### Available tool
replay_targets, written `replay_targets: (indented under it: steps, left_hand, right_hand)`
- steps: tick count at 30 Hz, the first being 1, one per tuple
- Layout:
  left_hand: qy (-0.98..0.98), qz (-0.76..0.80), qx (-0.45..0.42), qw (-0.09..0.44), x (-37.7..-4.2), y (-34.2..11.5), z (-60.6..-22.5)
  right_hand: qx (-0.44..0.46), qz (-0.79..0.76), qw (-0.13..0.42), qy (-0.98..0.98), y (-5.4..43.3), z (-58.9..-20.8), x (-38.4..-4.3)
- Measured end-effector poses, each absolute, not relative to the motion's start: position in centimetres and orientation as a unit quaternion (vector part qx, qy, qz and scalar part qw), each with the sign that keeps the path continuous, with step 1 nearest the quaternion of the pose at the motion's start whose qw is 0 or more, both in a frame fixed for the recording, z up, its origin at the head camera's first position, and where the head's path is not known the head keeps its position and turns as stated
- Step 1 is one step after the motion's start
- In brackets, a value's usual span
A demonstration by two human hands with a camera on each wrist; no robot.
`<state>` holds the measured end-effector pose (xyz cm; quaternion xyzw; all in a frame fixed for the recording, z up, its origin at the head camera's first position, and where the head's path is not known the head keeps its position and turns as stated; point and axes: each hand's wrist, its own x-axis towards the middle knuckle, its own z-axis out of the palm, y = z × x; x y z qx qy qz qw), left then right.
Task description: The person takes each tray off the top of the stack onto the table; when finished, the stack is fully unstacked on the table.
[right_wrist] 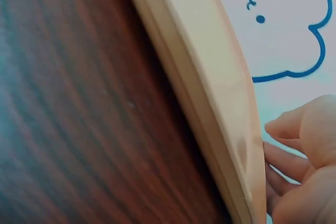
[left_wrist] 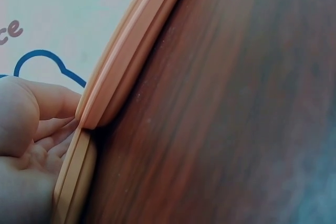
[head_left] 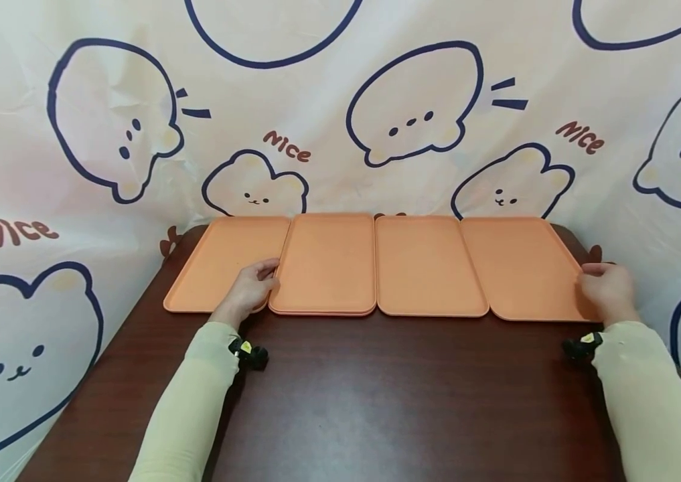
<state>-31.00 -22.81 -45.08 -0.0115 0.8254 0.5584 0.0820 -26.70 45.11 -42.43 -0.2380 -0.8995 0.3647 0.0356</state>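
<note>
Several orange rectangular trays lie in a row across the far part of the table. My left hand (head_left: 248, 289) reaches over the leftmost tray (head_left: 225, 261), fingertips at the left rim of a two-layer tray stack (head_left: 325, 264). The left wrist view shows that stack's doubled edge (left_wrist: 123, 59), with finger ends against it. Beside the stack lies another tray (head_left: 427, 268), its sides close to both neighbours. At the row's right end, my right hand (head_left: 608, 291) touches the outer edge of the rightmost tray (head_left: 523, 271). Its fingers (right_wrist: 286, 162) meet that rim from outside.
A dark brown wooden table (head_left: 406, 395) extends in front of the trays. Behind and at both sides hangs a pale curtain (head_left: 328, 100) with cartoon bear outlines. Small black devices (head_left: 250, 353) are strapped at both wrists.
</note>
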Motion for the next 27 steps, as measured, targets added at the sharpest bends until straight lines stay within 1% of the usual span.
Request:
replay_targets:
  steps: [5, 8, 16, 18, 22, 27]
  left_hand:
    - [0.825, 0.558, -0.004, 0.085, -30.9, -23.0, -45.1]
    - [0.825, 0.558, -0.001, 0.088, -31.1, -23.1, -45.2]
    - [0.816, 0.571, 0.014, 0.085, -31.1, -23.0, -44.9]
    - [0.814, 0.574, 0.013, 0.087, -31.1, -23.0, -45.0]
    - [0.811, 0.578, 0.006, 0.091, -31.0, -23.0, -45.0]
    - [0.814, 0.574, 0.004, 0.091, -30.8, -22.9, -44.8]
  right_hand:
    - [-0.24, 0.362, 0.049, -0.899, 44.4, -42.4, -26.8]
    - [-0.248, 0.366, 0.048, -0.896, 44.0, -42.4, -26.8]
    - [-0.275, 0.4, 0.005, -0.874, 42.7, -42.1, -27.0]
    - [-0.272, 0.408, 0.005, -0.871, 42.7, -42.1, -27.0]
    - [-0.26, 0.413, 0.021, -0.873, 42.5, -42.1, -27.0]
    - [-0.242, 0.405, 0.062, -0.88, 41.0, -41.7, -27.0]
